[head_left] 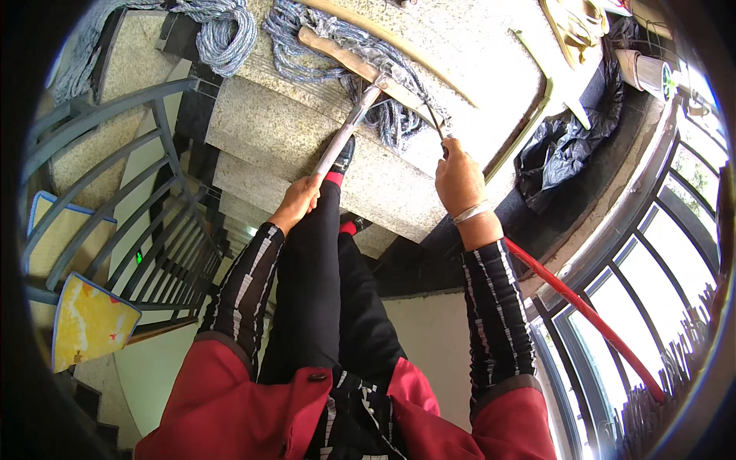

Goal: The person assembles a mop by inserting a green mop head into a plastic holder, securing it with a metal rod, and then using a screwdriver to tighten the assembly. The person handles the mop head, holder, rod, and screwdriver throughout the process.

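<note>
I stand on granite stairs (268, 123) with a mop in front of me. Its head (360, 57) has a wooden bar and grey-blue strings and lies on a step above. My left hand (295, 203) is closed round the mop's metal handle (345, 130), low on the shaft. My right hand (460, 180) pinches the thin wire clamp (435, 123) that runs from the wooden bar. A silver bangle sits on that wrist. My black-trousered leg and shoe (343, 153) rest on the step beneath the handle.
A second grey string mop (222, 31) lies at the top left. A dark metal railing (115, 153) runs down the left, with a yellow floor sign (88, 318) beyond it. A black plastic bag (560, 149) lies on the right. A red-handled broom (583, 307) leans by the windows (675, 253).
</note>
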`<action>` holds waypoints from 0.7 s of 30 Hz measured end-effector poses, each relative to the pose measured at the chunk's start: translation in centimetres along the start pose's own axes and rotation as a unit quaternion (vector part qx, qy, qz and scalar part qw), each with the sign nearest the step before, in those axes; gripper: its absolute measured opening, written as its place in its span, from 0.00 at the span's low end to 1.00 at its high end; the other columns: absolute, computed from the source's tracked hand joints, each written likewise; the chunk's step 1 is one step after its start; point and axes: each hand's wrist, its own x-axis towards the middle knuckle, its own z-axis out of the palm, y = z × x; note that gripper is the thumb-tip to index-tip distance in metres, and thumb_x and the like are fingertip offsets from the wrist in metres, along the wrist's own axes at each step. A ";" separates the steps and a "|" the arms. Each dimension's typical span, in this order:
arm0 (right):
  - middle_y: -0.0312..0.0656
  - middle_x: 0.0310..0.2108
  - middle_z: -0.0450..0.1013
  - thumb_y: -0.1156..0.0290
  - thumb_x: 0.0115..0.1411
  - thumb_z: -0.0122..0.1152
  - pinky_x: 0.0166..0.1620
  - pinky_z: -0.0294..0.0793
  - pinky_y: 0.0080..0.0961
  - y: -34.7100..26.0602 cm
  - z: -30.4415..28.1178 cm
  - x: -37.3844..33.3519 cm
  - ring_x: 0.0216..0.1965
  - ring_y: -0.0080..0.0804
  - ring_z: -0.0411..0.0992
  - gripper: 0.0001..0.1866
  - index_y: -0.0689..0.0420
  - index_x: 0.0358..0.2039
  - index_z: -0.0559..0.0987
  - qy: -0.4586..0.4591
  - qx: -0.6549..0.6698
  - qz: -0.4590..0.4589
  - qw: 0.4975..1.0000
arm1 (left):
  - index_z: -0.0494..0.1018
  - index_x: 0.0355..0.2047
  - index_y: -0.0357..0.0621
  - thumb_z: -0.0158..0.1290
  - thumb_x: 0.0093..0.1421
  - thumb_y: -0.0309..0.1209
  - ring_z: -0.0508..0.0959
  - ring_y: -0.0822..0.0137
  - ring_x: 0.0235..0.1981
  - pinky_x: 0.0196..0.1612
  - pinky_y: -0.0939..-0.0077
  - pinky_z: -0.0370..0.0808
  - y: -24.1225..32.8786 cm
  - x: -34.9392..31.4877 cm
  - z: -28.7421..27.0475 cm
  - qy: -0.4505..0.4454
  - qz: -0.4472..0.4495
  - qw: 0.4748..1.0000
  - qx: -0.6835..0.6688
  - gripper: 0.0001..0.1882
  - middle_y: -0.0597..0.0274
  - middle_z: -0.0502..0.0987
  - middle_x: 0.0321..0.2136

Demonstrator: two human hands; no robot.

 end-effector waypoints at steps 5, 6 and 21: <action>0.57 0.30 0.76 0.75 0.55 0.52 0.41 0.74 0.38 1.5 -3.9 2.1 0.35 0.54 0.75 0.14 0.62 0.43 0.75 -0.063 -0.027 -0.053 0.996 | 0.69 0.23 0.44 0.44 0.62 0.59 0.66 0.77 0.14 0.18 0.81 0.62 -0.3 0.2 0.2 0.027 0.010 1.000 0.008 0.29 0.70 0.67 0.13; 0.57 0.29 0.76 0.75 0.55 0.52 0.41 0.74 0.37 1.8 -4.6 2.5 0.35 0.52 0.76 0.13 0.62 0.42 0.76 -0.075 -0.025 -0.055 0.995 | 0.69 0.23 0.44 0.44 0.62 0.59 0.66 0.77 0.14 0.18 0.81 0.63 -0.3 0.2 0.2 0.034 0.013 0.999 0.013 0.29 0.70 0.67 0.13; 0.48 0.23 0.76 0.76 0.53 0.55 0.30 0.73 0.28 0.9 -8.6 6.7 0.22 0.34 0.74 0.14 0.62 0.42 0.78 -0.202 -0.071 -0.074 0.974 | 0.69 0.23 0.44 0.44 0.62 0.59 0.66 0.77 0.15 0.18 0.80 0.63 -0.1 0.4 -0.1 0.028 0.008 0.999 0.019 0.29 0.70 0.67 0.14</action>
